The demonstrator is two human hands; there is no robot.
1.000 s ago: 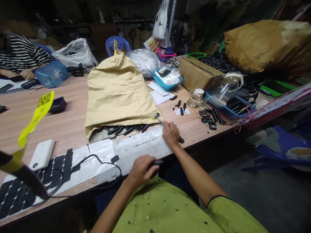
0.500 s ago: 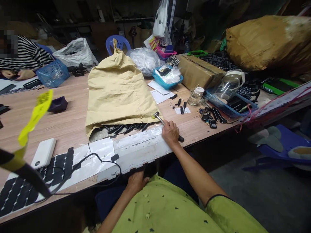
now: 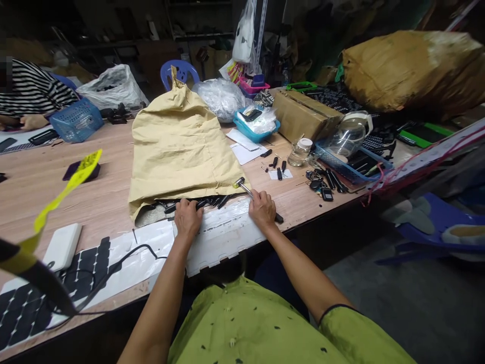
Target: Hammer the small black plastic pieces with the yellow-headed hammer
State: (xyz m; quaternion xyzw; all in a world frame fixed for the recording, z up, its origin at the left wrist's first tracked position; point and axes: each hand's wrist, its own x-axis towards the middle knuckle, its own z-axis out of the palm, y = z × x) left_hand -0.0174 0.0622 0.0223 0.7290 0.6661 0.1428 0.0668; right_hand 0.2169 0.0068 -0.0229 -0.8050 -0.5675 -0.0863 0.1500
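Note:
My right hand (image 3: 262,208) is wrapped round the black handle of a small hammer (image 3: 246,188). Its metal head with a yellow face lies by the front corner of a beige cloth bag (image 3: 178,146). Several slim black pieces (image 3: 220,201) stick out from the bag's mouth at the near edge. Over these pieces my left hand (image 3: 188,218) bends its fingers down; the fingertips are hidden, and I cannot make out what they grip. Beneath both hands runs a worn white board (image 3: 217,237) along the table's front edge.
On the left are a white power bank (image 3: 65,246), a black cable (image 3: 129,253) and a yellow tag (image 3: 66,189). To the right lie small black parts (image 3: 279,173), a glass jar (image 3: 300,152) and a blue basket (image 3: 352,169). A person in striped sleeves (image 3: 34,91) sits far left.
My left hand has risen from my lap to the black pieces at the bag's mouth. My right hand still holds the hammer in nearly the same place. The view has shifted slightly.

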